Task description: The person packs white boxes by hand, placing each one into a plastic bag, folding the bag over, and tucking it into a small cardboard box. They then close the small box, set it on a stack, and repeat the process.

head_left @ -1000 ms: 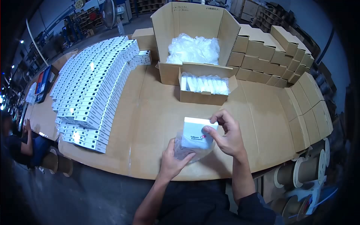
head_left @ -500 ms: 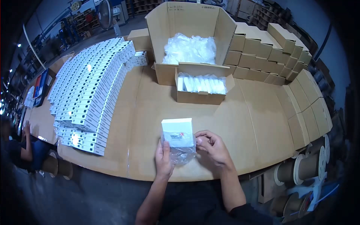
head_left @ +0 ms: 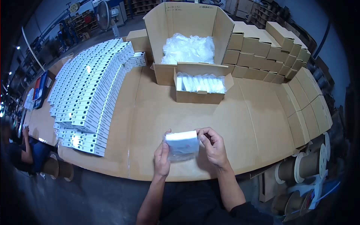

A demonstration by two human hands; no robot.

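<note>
A small white box [head_left: 182, 135] sits partly inside a clear plastic bag [head_left: 182, 154] above the near part of the table. My left hand [head_left: 162, 159] is closed around its left side, thumb in front. On the other side, my right hand [head_left: 213, 147] is curled with thumb and forefinger pinched at the box's upper right corner, apparently on the bag's edge. Beyond them stands an open carton [head_left: 200, 98] holding a row of white boxes in plastic bags [head_left: 200, 83].
A large carton [head_left: 187, 22] full of clear plastic bags [head_left: 189, 48] stands at the back. White boxes [head_left: 90, 86] are stacked at left, brown cartons [head_left: 258, 48] at right. Cable spools [head_left: 300, 168] sit below the right edge. Another person [head_left: 26, 150] sits far left.
The bagged box has tilted, its top edge now facing me and its printed front foreshortened. My right hand has moved slightly up and left to the upper corner.
</note>
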